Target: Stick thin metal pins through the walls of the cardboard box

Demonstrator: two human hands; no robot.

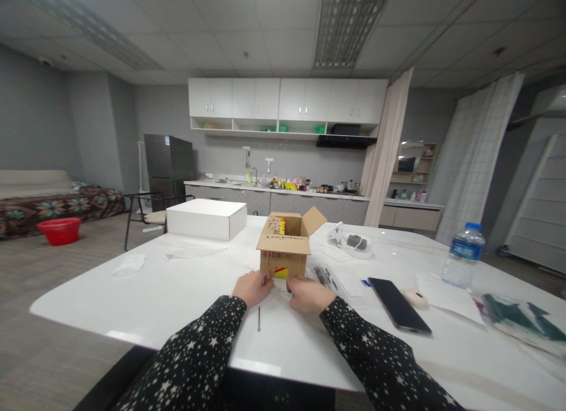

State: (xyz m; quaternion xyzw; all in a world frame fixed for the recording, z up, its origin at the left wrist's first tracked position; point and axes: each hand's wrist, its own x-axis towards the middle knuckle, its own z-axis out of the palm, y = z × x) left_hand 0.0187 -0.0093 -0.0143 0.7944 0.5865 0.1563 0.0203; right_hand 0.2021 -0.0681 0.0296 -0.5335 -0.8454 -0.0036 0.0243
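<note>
An open cardboard box (pixel 283 245) stands on the white table with its flaps folded outward and a yellow and red label on its front. My left hand (pixel 253 287) rests at the box's lower left front corner, its fingers curled and pressed together; what they hold, if anything, is hidden. Just right of it, my right hand (pixel 309 294) is closed in a pinch before the box, around something small and thin that I cannot make out. A thin dark metal rod (pixel 259 319), like a long screw, lies on the table below my left hand.
A white box (pixel 206 218) stands at the back left. To the right are a clear packet of dark small parts (pixel 326 277), a black phone (pixel 399 305), a water bottle (pixel 463 256) and a green-and-clear plastic bag (pixel 524 316). White goggles (pixel 345 239) lie behind.
</note>
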